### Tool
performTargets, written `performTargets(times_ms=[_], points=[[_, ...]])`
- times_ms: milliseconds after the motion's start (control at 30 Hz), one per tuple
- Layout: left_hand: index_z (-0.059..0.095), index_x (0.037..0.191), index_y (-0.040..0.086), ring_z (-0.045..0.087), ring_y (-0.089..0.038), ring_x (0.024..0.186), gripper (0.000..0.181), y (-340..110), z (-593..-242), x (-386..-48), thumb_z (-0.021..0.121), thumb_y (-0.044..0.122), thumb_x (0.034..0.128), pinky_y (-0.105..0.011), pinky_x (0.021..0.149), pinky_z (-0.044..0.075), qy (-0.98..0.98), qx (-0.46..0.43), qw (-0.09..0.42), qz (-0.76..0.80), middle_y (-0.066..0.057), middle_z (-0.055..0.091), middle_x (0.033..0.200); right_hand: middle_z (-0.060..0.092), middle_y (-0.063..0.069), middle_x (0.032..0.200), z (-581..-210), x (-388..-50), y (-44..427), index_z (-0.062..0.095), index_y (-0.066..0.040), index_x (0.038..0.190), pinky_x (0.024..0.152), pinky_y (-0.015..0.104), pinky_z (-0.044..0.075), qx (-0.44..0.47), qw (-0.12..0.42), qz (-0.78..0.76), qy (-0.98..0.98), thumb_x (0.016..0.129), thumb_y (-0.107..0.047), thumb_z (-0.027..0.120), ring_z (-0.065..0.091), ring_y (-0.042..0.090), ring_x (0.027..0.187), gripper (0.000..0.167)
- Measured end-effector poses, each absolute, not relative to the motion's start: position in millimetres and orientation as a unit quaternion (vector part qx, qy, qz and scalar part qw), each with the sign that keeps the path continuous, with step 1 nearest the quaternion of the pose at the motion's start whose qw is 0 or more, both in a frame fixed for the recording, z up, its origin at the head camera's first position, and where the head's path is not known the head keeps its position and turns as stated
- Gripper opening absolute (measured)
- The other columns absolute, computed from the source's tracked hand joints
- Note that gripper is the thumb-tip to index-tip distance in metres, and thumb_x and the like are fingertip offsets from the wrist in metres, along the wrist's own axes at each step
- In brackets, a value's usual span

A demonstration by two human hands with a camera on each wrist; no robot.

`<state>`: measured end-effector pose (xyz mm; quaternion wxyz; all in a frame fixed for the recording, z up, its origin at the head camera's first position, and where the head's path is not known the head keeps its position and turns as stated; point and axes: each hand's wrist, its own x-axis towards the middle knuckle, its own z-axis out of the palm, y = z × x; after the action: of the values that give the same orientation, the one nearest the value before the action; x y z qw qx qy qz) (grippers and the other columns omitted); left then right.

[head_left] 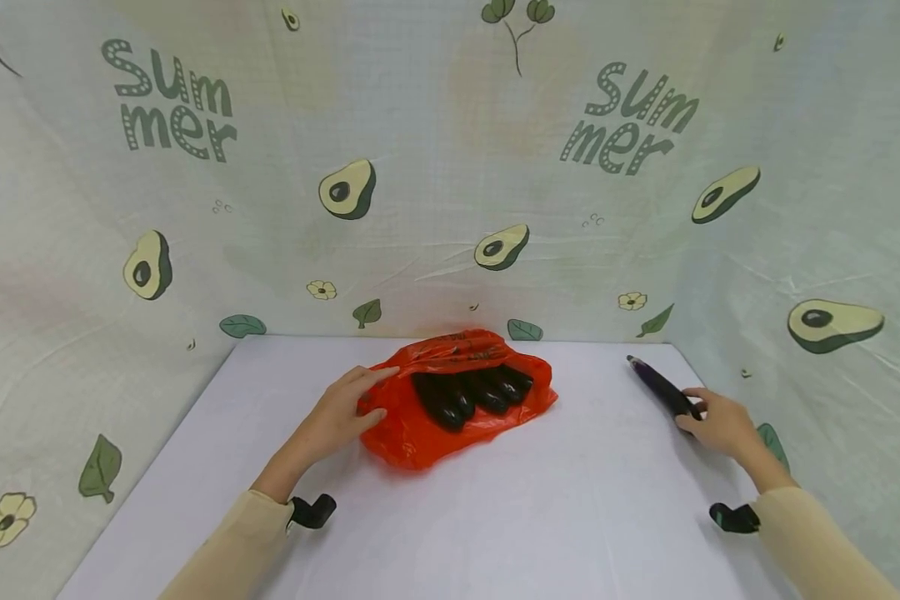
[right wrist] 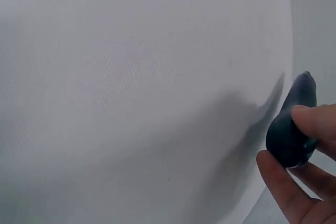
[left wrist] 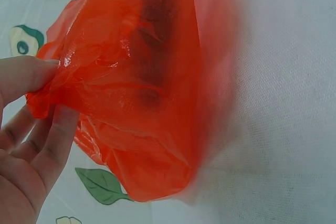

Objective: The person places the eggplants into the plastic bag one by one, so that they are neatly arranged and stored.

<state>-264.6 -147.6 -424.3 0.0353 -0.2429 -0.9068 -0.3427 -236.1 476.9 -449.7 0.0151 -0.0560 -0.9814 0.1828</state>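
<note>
A red plastic bag (head_left: 408, 437) lies at the back middle of the white table, its mouth towards me. Inside it several dark, glossy eggplants (head_left: 444, 402) show side by side. My left hand (head_left: 342, 414) pinches the bag's left side, thumb on one face of the film and fingers on the other, as the left wrist view shows. Over at the right, my right hand (head_left: 726, 427) grips a long dark purple eggplant (head_left: 656, 383) by its near, rounded end. Its narrower tip points away, and a shadow falls on the table beneath it (right wrist: 291, 135).
The white table (head_left: 510, 525) ends at a patterned cloth backdrop (head_left: 420, 108) behind and on both sides. A dark wrist-worn piece (head_left: 313, 511) sticks out at the left sleeve, and a similar dark piece (head_left: 735, 518) at the right one.
</note>
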Motion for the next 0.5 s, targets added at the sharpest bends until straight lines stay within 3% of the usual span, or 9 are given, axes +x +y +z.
performTargets(times_ms=[300,500], points=[[0.054,0.157,0.025,0.056,-0.019,0.105,0.073,-147,-424,-265,0.083,0.007,0.0926,-0.030,0.085,0.060,-0.909,-0.241,0.037,-0.339,-0.002,0.060,0.119,0.063,0.041,0.119,-434,-228,458,0.053,0.011,0.141,0.075,0.059,0.058,-0.023,0.054,0.190,-0.980,0.095,-0.023,0.078,0.065,0.053,0.101,0.062],[0.053,0.157,0.025,0.057,-0.020,0.109,0.073,-146,-424,-266,0.083,0.007,0.0926,-0.035,0.089,0.061,-0.908,-0.246,0.039,-0.338,-0.002,0.061,0.121,0.064,0.040,0.122,-418,-218,438,0.055,0.010,0.141,0.073,0.053,0.062,-0.003,0.060,0.205,-0.977,0.095,-0.022,0.078,0.069,0.052,0.101,0.061]])
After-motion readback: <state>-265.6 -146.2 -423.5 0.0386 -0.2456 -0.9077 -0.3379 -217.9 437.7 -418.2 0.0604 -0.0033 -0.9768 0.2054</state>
